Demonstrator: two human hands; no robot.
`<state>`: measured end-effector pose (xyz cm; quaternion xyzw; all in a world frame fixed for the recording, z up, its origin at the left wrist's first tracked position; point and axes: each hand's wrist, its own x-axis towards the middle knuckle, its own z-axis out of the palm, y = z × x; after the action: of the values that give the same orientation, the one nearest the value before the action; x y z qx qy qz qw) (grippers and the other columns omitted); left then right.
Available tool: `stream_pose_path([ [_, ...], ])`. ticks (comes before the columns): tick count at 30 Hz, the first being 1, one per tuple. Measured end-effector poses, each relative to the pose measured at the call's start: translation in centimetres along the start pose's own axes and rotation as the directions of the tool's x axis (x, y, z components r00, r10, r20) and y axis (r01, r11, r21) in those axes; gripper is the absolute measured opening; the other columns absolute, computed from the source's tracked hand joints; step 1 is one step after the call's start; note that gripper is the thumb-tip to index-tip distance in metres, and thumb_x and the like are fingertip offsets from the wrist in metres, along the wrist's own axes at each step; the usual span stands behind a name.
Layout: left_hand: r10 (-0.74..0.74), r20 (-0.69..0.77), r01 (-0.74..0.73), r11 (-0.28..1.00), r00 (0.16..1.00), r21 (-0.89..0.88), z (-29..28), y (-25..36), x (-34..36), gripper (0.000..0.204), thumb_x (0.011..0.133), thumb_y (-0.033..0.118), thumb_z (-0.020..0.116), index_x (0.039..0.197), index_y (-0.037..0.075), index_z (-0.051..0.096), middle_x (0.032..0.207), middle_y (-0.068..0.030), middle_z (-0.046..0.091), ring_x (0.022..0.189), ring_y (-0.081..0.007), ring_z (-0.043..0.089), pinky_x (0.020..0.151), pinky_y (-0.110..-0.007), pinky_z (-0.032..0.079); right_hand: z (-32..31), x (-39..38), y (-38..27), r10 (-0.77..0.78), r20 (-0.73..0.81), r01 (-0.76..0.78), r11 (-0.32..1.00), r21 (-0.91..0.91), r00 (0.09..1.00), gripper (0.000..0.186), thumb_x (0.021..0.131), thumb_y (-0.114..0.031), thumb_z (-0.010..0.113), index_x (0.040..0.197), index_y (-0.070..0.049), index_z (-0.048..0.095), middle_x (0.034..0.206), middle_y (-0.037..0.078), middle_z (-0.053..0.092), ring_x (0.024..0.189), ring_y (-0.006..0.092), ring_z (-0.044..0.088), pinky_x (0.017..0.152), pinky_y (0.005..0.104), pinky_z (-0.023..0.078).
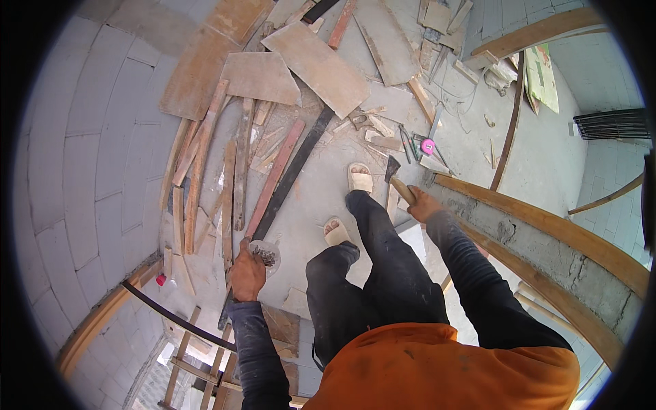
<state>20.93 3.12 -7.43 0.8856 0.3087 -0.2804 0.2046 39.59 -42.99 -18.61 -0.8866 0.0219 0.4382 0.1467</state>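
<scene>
Head view puts our orange shirt point(437, 369) and dark trousers point(383, 273) at the lower centre, both sandalled feet point(348, 205) stepping on the concrete floor point(321, 184). Lower left of centre, our left hand point(246, 273) has its fingers curled around a small clear bag of nails point(264, 254). Right of centre, our right hand point(420, 203) has its fingers wrapped on the wooden handle of a hammer point(398, 179), its dark head pointing up-frame beside the concrete ledge point(519, 236) edged with timber. Farther up the frame, loose wooden planks point(236, 171), plywood offcuts point(314, 65) and a pink tape measure point(428, 145) litter the floor. We judge the scattered boards a tripping risk in open sandals; a stumble could spill the nails or swing the hammer against the ledge.
</scene>
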Motion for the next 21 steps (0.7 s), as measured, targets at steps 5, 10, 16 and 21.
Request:
stream_pose_path([
  [5, 0.111, -0.025, -0.113, 0.988, 0.993, -0.102, 8.1, 3.5, 11.0, 0.053, 0.096, 0.014, 0.056, 0.147, 0.002, 0.05, 0.109, -0.0355, 0.071, 0.103, -0.052, 0.069, 0.092, -0.059, 0.053, 6.0, 21.0, -0.6, -0.048, 0.228, 0.085, 0.984, -0.156, 0.972, 0.061, 0.085, -0.017, 0.066, 0.146, -0.013, 0.059, 0.129, 0.022, 0.071, 0.12, 0.04, 0.069, 0.105, 0.048, 0.053],
  [10, 0.256, 0.098, -0.253, 0.967, 0.962, -0.04, 19.7, 7.5, 25.7, 0.053, 0.095, 0.017, 0.058, 0.144, 0.001, 0.05, 0.111, -0.0339, 0.071, 0.103, -0.0505, 0.07, 0.092, -0.057, 0.054, 10.8, 33.8, -0.8, -0.03, 0.069, 0.047, 0.965, -0.257, 0.997, 0.064, 0.085, -0.006, 0.06, 0.147, -0.02, 0.057, 0.131, 0.022, 0.068, 0.122, 0.0395, 0.067, 0.101, 0.0508, 0.055],
  [16, 0.242, 0.268, -0.227, 0.97, 0.933, -0.085, 32.9, 12.3, 39.9, 0.05, 0.09, 0.023, 0.063, 0.133, -0.002, 0.057, 0.108, -0.0286, 0.075, 0.104, -0.0447, 0.073, 0.09, -0.053, 0.058, 19.7, 40.5, 8.1, -0.287, -0.285, 0.239, 0.952, -0.189, 0.915, 0.074, 0.08, 0.002, 0.057, 0.15, -0.023, 0.053, 0.122, 0.024, 0.06, 0.112, 0.0456, 0.061, 0.097, 0.0534, 0.051],
  [21, 0.313, 0.143, -0.255, 0.912, 0.939, -0.322, 45.8, 13.3, 44.9, 0.051, 0.082, 0.019, 0.066, 0.123, -0.01, 0.06, 0.106, -0.0283, 0.075, 0.102, -0.0429, 0.074, 0.09, -0.051, 0.057, 26.6, 44.3, 14.8, -0.379, -0.468, 0.308, 0.925, -0.223, 0.798, 0.071, 0.084, -0.003, 0.061, 0.153, -0.017, 0.051, 0.12, 0.024, 0.057, 0.114, 0.0477, 0.056, 0.1, 0.0552, 0.044],
])
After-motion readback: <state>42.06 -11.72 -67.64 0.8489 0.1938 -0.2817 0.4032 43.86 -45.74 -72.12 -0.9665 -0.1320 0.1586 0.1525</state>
